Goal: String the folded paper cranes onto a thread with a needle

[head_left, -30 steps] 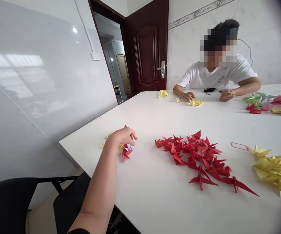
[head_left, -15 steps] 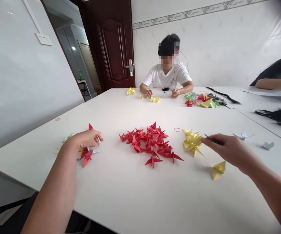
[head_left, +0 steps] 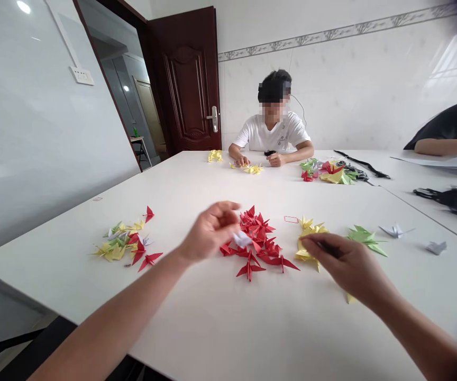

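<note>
My left hand, a little blurred, is over the left side of a pile of red paper cranes. Its thumb and fingers close on a small white paper crane, which hangs in front of the red ones. To the right, my right hand is pinched shut beside some yellow paper cranes. A thin needle-like thing showed at its fingertips a moment ago; now the fingers hide it. A mixed group of paper cranes in yellow, green, red and white lies at the left.
Green cranes and two whitish ones lie beyond my right hand. Across the white table a person in a white shirt handles yellow cranes. Coloured cranes and black cords are at the far right.
My left hand has moved right, from the mixed cranes to the red pile, with a white crane at its fingers. My right hand has shifted slightly left and down, uncovering the green cranes.
</note>
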The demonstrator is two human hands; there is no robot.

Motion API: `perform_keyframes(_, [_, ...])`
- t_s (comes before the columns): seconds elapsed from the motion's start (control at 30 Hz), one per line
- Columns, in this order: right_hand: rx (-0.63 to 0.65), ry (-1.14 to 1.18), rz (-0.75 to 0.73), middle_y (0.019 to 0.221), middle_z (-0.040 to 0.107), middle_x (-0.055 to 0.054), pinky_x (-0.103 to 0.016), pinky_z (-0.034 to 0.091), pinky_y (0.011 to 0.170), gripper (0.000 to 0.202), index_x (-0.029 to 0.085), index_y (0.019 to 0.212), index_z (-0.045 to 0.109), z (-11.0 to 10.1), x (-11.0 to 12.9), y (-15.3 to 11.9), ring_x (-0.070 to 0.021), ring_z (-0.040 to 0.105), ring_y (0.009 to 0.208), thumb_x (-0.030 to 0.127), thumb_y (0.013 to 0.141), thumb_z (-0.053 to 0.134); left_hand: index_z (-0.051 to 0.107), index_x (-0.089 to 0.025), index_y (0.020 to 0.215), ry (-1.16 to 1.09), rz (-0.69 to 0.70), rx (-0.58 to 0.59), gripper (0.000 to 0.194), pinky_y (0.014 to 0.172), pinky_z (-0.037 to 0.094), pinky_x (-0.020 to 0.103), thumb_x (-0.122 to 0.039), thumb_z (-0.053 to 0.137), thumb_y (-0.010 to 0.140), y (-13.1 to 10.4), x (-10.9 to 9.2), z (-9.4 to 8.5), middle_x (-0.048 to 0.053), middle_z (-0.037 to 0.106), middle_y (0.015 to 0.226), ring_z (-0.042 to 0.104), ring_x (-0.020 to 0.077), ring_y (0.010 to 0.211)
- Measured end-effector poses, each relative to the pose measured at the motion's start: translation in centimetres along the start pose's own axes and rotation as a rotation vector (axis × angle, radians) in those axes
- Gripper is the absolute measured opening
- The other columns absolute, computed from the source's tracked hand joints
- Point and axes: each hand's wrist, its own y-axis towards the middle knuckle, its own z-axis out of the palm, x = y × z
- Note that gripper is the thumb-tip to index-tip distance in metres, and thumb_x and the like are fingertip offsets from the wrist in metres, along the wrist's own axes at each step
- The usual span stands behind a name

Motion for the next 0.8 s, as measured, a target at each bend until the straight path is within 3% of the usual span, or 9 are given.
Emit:
perform_keyframes(0.1, [0.158, 0.184, -0.033, 0.069, 0.065, -0.004, -0.023, 0.04, 0.046, 0.043, 0.019, 0.096, 0.066, 1.7, 0.8, -1.2, -0.0131, 0.052, 0.055, 0.055, 0.076, 0.054, 0.053, -0.02, 0.105, -0.04, 0.078, 0.059, 0.028, 0.066, 0.049, 0.025, -0.016, 0.056, 0.078, -0.6, 0.7, 4.7, 0.0, 0.052, 0.079, 0.053, 0.0096, 0.072])
perform_keyframes(0.17, [0.225, 0.294, -0.032, 0.072, 0.066, -0.004, -0.023, 0.042, 0.048, 0.041, 0.02, 0.099, 0.064, 2.4, 1.4, -1.8, -0.014, 0.056, 0.059, 0.053, 0.077, 0.054, 0.052, -0.021, 0.106, -0.01, 0.155, 0.042, 0.025, 0.068, 0.049, 0.025, -0.015, 0.052, 0.082, -1.2, 1.3, 6.2, 0.001, 0.051, 0.083, 0.053, 0.01, 0.075])
perform_keyframes(0.3, [0.34, 0.476, -0.007, 0.081, 0.068, -0.005, -0.025, 0.046, 0.058, 0.035, 0.02, 0.098, 0.061, 3.3, 2.2, -2.5, -0.0157, 0.06, 0.071, 0.047, 0.077, 0.058, 0.053, -0.021, 0.102, 0.148, 0.307, -0.006, 0.021, 0.066, 0.05, 0.025, -0.012, 0.049, 0.084, -2.4, 2.1, 6.4, 0.004, 0.049, 0.089, 0.053, 0.0113, 0.078])
perform_keyframes(0.4, [0.374, 0.463, 0.01, 0.075, 0.064, -0.002, -0.022, 0.041, 0.051, 0.03, 0.021, 0.093, 0.061, 3.4, 2.4, -2.6, -0.0112, 0.053, 0.06, 0.046, 0.078, 0.056, 0.055, -0.021, 0.097, 0.286, 0.422, 0.013, 0.019, 0.065, 0.051, 0.026, -0.009, 0.049, 0.083, -2.9, 2.2, 5.8, 0.004, 0.051, 0.086, 0.054, 0.0129, 0.081])
perform_keyframes(0.5, [0.389, 0.406, 0.02, 0.069, 0.059, 0.0, -0.02, 0.034, 0.045, 0.029, 0.021, 0.087, 0.063, 3.4, 2.6, -2.7, -0.0073, 0.04, 0.051, 0.047, 0.079, 0.054, 0.055, -0.022, 0.101, 0.378, 0.521, 0.009, 0.025, 0.075, 0.051, 0.03, -0.006, 0.051, 0.082, -3.0, 2.2, 5.6, 0.005, 0.054, 0.092, 0.055, 0.0151, 0.091])
perform_keyframes(0.57, [0.384, 0.391, 0.023, 0.068, 0.058, 0.001, -0.019, 0.034, 0.045, 0.03, 0.02, 0.086, 0.063, 3.4, 2.7, -2.7, -0.007, 0.039, 0.051, 0.048, 0.08, 0.053, 0.054, -0.021, 0.105, 0.39, 0.492, -0.003, 0.026, 0.083, 0.049, 0.034, -0.009, 0.054, 0.082, -3.1, 2.2, 5.6, 0.007, 0.056, 0.101, 0.052, 0.0186, 0.104])
perform_keyframes(0.63, [0.385, 0.375, 0.014, 0.065, 0.055, 0.001, -0.02, 0.034, 0.045, 0.03, 0.02, 0.085, 0.063, 3.4, 2.8, -2.8, -0.0072, 0.039, 0.051, 0.048, 0.08, 0.053, 0.054, -0.02, 0.106, 0.326, 0.358, 0.027, 0.024, 0.082, 0.05, 0.034, -0.015, 0.056, 0.082, -3.2, 2.2, 5.7, 0.009, 0.057, 0.107, 0.05, 0.0218, 0.113])
perform_keyframes(0.73, [0.398, 0.336, -0.026, 0.063, 0.054, 0.001, -0.02, 0.035, 0.045, 0.031, 0.019, 0.085, 0.063, 3.4, 3.0, -2.9, -0.0077, 0.039, 0.05, 0.047, 0.081, 0.051, 0.058, -0.019, 0.101, 0.111, 0.117, 0.111, 0.019, 0.067, 0.054, 0.027, -0.024, 0.056, 0.083, -3.4, 2.1, 5.8, 0.01, 0.06, 0.108, 0.057, 0.0215, 0.104])
perform_keyframes(0.8, [0.375, 0.298, -0.056, 0.064, 0.057, 0.0, -0.021, 0.036, 0.045, 0.03, 0.019, 0.086, 0.064, 3.5, 3.0, -3.1, -0.0089, 0.043, 0.051, 0.045, 0.082, 0.05, 0.061, -0.018, 0.097, -0.014, 0.003, 0.124, 0.017, 0.065, 0.054, 0.026, -0.027, 0.057, 0.082, -3.4, 2.0, 6.0, 0.01, 0.063, 0.106, 0.061, 0.0191, 0.094])
